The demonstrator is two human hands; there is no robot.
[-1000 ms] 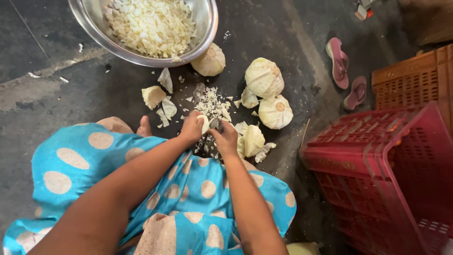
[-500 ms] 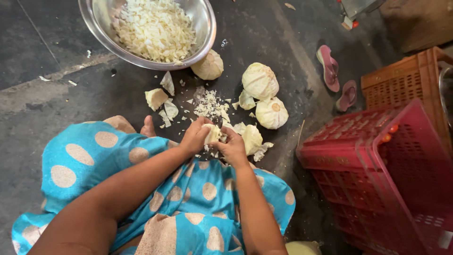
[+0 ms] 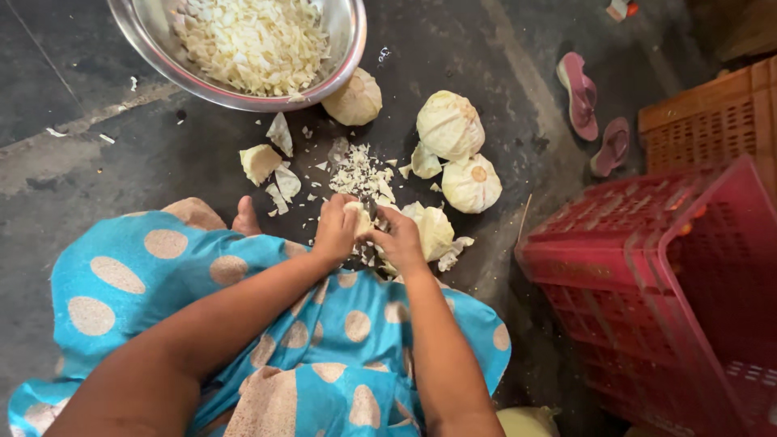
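Dark grey concrete floor point(image 3: 73, 105) carries everything. Right side: red plastic lattice crate point(image 3: 647, 275), tipped, w/ an orange crate point(image 3: 712, 121) behind it. Top: wide round steel bowl point(image 3: 344, 48) full of chopped pale cabbage point(image 3: 251, 36). Person sits low, blue dress w/ tan dots point(image 3: 121, 275) over the knees. Between bowl & crate lie two whole pale green cabbage heads point(image 3: 450, 123), one cut half point(image 3: 354, 97) just beside the bowl rim, plus pink sandals point(image 3: 579, 93) further right. Loose shreds & leaf scraps point(image 3: 356, 170) lie scattered in front of the hands.

Left hand point(image 3: 336, 231) is closed round a small pale cabbage chunk point(image 3: 357, 217), fingers curled over its top. Right hand point(image 3: 401, 239) is curled shut next to it, touching the chunk; something dark shows between the two, can't tell if it's a blade. Chunk sits low over the floor, near the knees.

Handling, prob.: chunk is light, crisp, layered, so leaves flake off easily; best gripped across the dense core side, not the loose outer leaves.
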